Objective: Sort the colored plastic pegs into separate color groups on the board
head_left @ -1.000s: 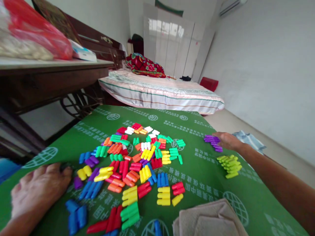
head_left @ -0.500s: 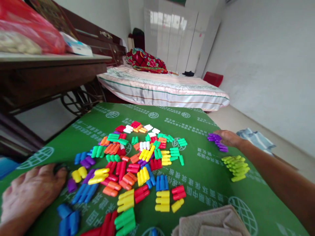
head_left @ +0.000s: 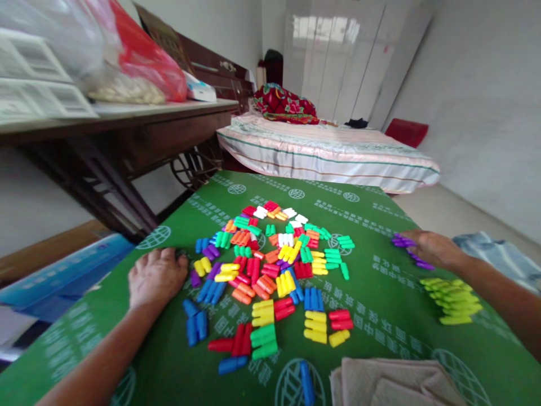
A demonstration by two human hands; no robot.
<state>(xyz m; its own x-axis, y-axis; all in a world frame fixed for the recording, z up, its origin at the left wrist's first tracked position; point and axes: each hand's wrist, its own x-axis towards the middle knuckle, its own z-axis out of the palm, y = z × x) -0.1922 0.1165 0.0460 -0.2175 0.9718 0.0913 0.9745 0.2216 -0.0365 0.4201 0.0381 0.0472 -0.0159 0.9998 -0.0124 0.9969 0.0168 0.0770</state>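
My left hand (head_left: 157, 277) rests on the left side of the green board (head_left: 169, 338), fingers curled down. Something dark (head_left: 181, 253) shows between its thumb and forefinger; I cannot make out what it is. At the right, my right hand (head_left: 433, 248) has its fingers closed over a group of purple plastic blocks (head_left: 401, 241), which they partly hide. Nearer me from that hand lies a stack of yellow-green blocks (head_left: 452, 301). Between the hands many finger-shaped blocks lie scattered, among them red blocks (head_left: 303, 270), yellow blocks (head_left: 315, 327), blue blocks (head_left: 196, 324) and green blocks (head_left: 264, 341).
A folded beige cloth (head_left: 393, 383) lies at the near edge. Behind the board stands a bed (head_left: 329, 152) with a red floral blanket (head_left: 283, 104). To the left, a sewing-machine table (head_left: 169, 121) bears plastic bags (head_left: 143, 62). Light-blue striped cloth (head_left: 494, 256) is beyond the right edge.
The view has swung left and back, so everything sits further right and more of my left forearm shows. My right hand has come further over the purple blocks. The left hand stays on the board.
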